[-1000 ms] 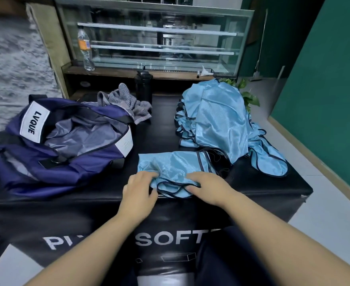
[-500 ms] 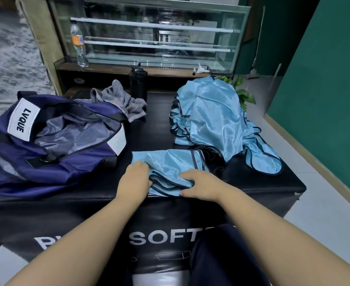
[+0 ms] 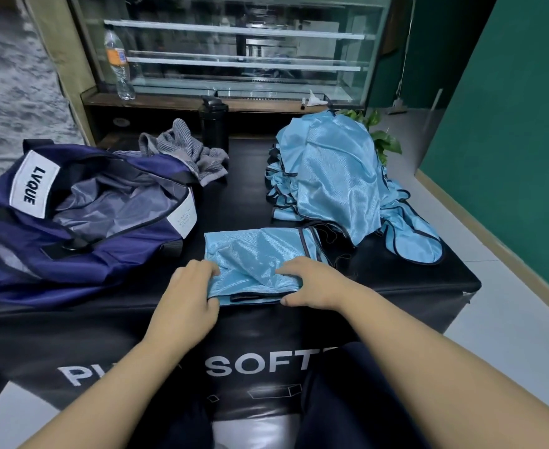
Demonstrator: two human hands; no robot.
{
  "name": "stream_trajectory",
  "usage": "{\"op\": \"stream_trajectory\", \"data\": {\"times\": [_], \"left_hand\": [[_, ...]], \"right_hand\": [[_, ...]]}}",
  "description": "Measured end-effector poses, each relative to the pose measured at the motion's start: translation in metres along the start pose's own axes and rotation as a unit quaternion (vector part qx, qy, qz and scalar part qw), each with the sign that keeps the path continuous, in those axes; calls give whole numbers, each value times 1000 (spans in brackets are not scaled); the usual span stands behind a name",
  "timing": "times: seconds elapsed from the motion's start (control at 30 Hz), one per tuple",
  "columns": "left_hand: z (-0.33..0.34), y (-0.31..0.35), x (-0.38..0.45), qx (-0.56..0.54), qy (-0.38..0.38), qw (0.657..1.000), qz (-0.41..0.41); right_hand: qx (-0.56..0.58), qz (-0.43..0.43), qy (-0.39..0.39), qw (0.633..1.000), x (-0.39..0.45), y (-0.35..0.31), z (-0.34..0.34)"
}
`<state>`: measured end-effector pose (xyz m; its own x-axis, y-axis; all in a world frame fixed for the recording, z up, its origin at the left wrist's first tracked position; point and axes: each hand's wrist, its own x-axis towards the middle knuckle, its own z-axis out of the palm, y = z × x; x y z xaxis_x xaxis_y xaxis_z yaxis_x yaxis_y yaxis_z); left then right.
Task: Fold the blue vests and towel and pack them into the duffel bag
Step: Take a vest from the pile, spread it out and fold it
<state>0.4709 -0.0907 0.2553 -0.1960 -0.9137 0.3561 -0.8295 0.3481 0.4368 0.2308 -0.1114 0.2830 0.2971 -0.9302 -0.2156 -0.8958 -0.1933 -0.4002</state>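
Head view: left hand (image 3: 190,288) and right hand (image 3: 312,283) pinch near edge of folded vest (image 3: 253,254); long axis crosswise; open duffel bag (image 3: 82,215) left of left hand, nearer.

A shop-like room: glass display case (image 3: 234,50) behind a black padded bench (image 3: 396,280)
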Motion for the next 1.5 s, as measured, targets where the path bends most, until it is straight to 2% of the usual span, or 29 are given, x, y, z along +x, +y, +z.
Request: {"op": "stream_trajectory", "data": {"times": [0.17,0.37,0.53,0.63,0.73,0.8,0.97,1.03,1.17,1.33,1.5], "left_hand": [[-7,-2,-13,17,-62,998,12],[1,-3,-10,76,-32,993,88],[12,5,0,151,-47,979,127],[15,7,3,148,-23,982,114],[15,15,0,59,17,997,41],[14,17,1,27,9,999,22],[7,4,-4,75,19,991,113],[2,0,-8,76,35,987,139],[-5,0,-3,45,107,988,106],[3,-18,21,105,-27,975,194],[5,-11,62,158,-68,968,181]], "right_hand": [[-3,-6,-2,1000,0,0,0],[5,-14,2,1000,0,2,1],[21,-17,10,1000,1,5,3],[30,-21,13,999,1,6,5],[33,-27,35,998,-1,7,7],[-7,-51,73,996,-2,9,10],[-129,-163,189,960,-7,27,19],[-156,-168,190,955,-9,33,21],[-148,-174,156,961,-12,34,24],[-143,-199,139,959,-12,17,26],[-146,-152,153,965,-4,3,52]]}}
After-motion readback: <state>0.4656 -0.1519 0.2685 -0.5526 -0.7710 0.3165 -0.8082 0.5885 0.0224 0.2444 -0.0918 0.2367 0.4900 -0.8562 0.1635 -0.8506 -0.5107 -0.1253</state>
